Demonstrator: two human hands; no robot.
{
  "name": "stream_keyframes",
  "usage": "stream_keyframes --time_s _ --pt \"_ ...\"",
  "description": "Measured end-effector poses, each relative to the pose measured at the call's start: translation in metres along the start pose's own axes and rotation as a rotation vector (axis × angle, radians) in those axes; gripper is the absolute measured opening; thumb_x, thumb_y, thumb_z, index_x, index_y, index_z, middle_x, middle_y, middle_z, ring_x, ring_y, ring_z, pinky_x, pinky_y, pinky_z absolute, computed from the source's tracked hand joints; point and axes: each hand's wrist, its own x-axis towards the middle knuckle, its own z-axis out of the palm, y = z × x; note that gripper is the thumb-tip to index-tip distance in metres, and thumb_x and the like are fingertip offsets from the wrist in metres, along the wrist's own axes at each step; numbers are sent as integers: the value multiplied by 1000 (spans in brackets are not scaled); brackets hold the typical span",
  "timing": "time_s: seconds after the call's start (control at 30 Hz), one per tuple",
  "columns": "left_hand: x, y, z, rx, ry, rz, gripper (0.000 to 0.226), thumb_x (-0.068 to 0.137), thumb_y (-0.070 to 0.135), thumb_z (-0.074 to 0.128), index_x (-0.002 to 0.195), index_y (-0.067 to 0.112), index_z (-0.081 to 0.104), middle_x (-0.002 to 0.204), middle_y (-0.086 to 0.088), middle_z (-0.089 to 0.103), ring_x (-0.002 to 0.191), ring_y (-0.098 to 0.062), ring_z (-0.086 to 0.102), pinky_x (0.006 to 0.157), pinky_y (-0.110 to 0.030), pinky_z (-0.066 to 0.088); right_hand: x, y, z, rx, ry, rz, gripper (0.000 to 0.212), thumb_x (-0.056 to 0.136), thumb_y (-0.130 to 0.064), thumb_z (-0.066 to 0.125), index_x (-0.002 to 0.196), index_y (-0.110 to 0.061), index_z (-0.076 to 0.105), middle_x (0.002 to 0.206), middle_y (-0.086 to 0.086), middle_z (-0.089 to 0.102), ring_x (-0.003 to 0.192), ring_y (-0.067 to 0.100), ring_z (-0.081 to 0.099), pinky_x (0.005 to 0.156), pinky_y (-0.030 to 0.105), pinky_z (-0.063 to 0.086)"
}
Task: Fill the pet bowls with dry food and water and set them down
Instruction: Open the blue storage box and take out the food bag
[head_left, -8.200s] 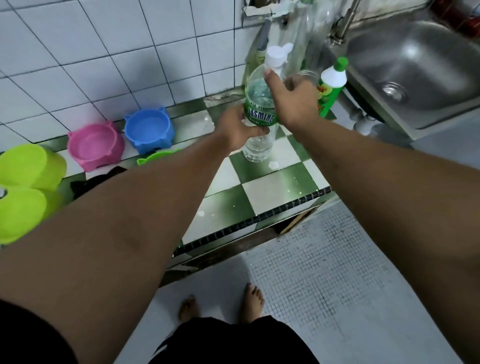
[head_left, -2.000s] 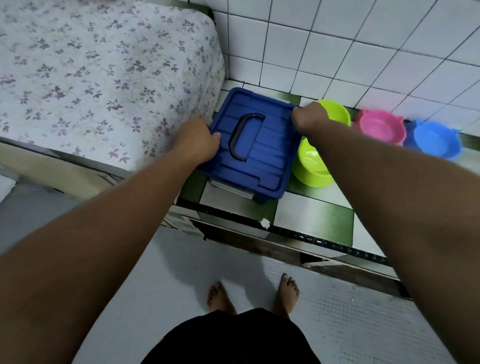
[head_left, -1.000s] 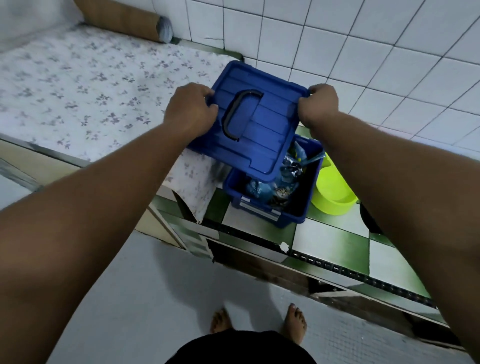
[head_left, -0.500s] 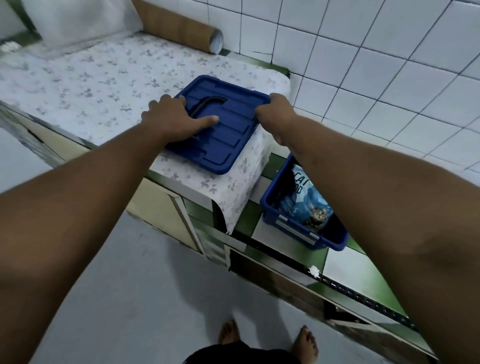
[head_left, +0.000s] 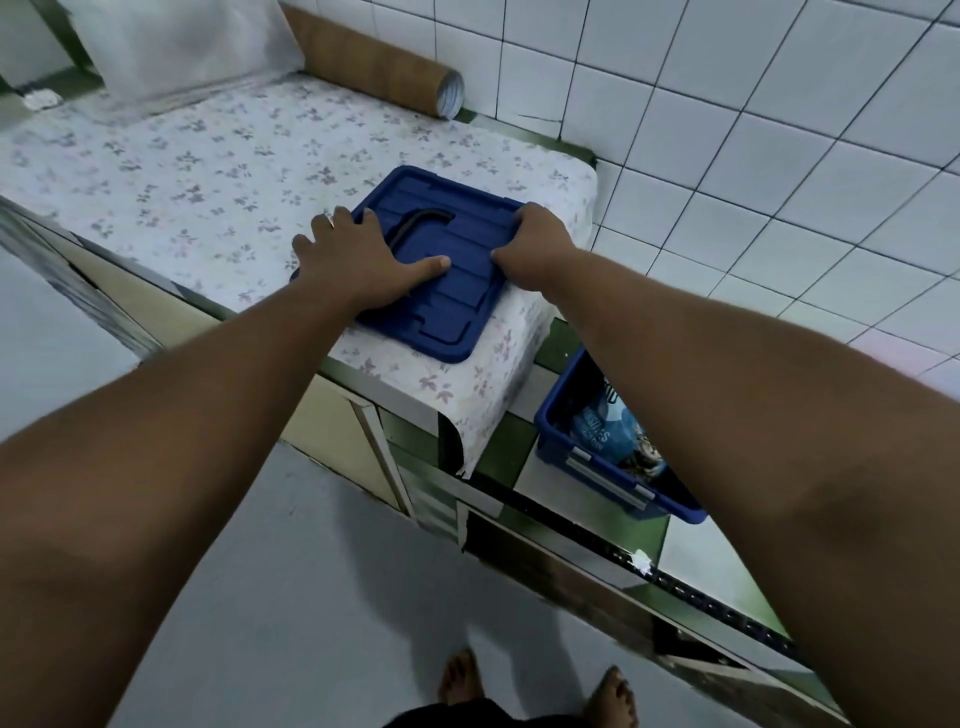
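Observation:
The blue lid (head_left: 457, 291) with its black handle lies flat on the floral-covered counter (head_left: 208, 171), near the counter's right end. My left hand (head_left: 358, 260) rests on the lid's left side with fingers spread and thumb stretched across it. My right hand (head_left: 535, 244) grips the lid's far right edge with curled fingers. Lower right, the open blue box (head_left: 582, 467) stands on the green-and-white tiled ledge. Inside it is a blue cat food bag (head_left: 608, 426), partly hidden by my right forearm. No pet bowls are in view.
A brown rolled tube (head_left: 374, 78) lies against the white tiled wall behind the counter. A white bag (head_left: 176, 47) sits at the far left. The ledge's dark front edge (head_left: 701, 587) runs above the grey floor, where my bare feet (head_left: 462, 680) stand.
The lid came off the blue box, moved left and was set down on the floral cloth. In the last half second my left fingers spread out flat; the view shifted left.

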Motion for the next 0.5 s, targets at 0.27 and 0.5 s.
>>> stream_keyframes --time_s 0.27,0.5 --pt "0 12 -5 46 11 17 119 77 96 32 161 13 22 164 -22 23 151 -42 20 116 -63 22 -15 17 -7 165 119 -59 54 97 -35 61 140 -7 43 132 12 53 107 24 56 80 30 45" --pt "-25 81 -8 -35 79 271 88 95 72 45 160 16 28 167 -17 21 153 -39 19 119 -61 17 -43 69 -40 151 255 -3 51 97 -35 61 139 -10 48 141 9 50 121 18 51 84 17 34"
